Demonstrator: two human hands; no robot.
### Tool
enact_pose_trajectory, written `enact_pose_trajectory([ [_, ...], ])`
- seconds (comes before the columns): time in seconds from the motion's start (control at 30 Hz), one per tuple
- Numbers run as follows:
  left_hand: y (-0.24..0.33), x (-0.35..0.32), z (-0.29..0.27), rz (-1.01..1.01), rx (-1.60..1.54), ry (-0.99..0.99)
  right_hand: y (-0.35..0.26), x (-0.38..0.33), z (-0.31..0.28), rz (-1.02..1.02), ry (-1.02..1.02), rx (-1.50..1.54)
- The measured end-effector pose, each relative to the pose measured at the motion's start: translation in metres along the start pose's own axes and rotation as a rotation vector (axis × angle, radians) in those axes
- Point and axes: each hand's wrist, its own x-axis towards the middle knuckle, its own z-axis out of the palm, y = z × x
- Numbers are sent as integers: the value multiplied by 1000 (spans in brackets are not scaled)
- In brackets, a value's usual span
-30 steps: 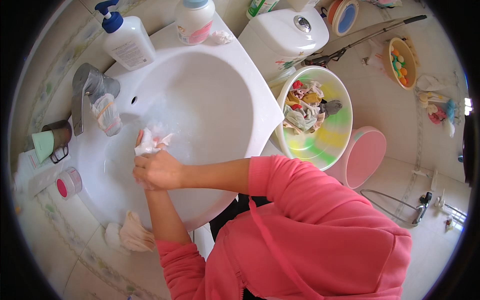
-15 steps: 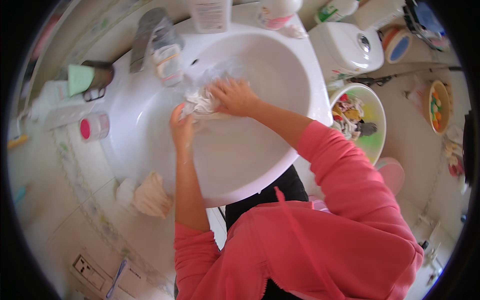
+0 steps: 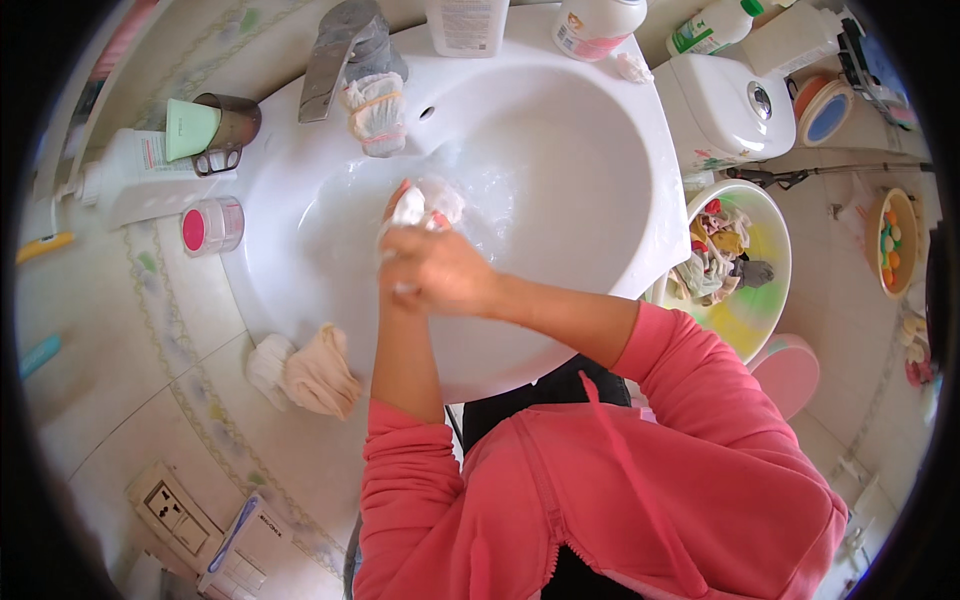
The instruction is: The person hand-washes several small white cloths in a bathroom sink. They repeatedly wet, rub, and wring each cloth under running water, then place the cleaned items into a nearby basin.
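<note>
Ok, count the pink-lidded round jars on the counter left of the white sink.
1: the pink-lidded round jar stands on the tiled counter beside the white sink's left rim. Others may be hidden.

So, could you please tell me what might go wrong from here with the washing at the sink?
Both hands squeeze a wet white cloth low in the sink, so suds may splash over the rim. The beige cloths lie at the counter's edge and could slip off if nudged. The pink sleeves sit close to the wet rim and may get soaked.
</note>
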Motion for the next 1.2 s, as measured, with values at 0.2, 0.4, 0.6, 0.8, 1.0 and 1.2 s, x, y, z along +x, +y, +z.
enact_pose_trajectory([
  [0.2,-24,5,11,512,345,-247,33,14,-12,-91,207,-196],
  [0.4,3,-18,19,-51,2,-16,110,9,-42,254,-27,-397],
  [0.6,3,-17,-9,329,1205,441,118,-17,-25,359,-230,-637],
  [0.8,2,-6,-1,303,962,590,152,-10,-16,822,-417,-329],
  [1.0,10,14,-26,-222,-164,-251,54,7,12,284,-42,252],
  [1.2,-22,0,-8,317,25,-329,-2,2,3,-22,136,-209],
])
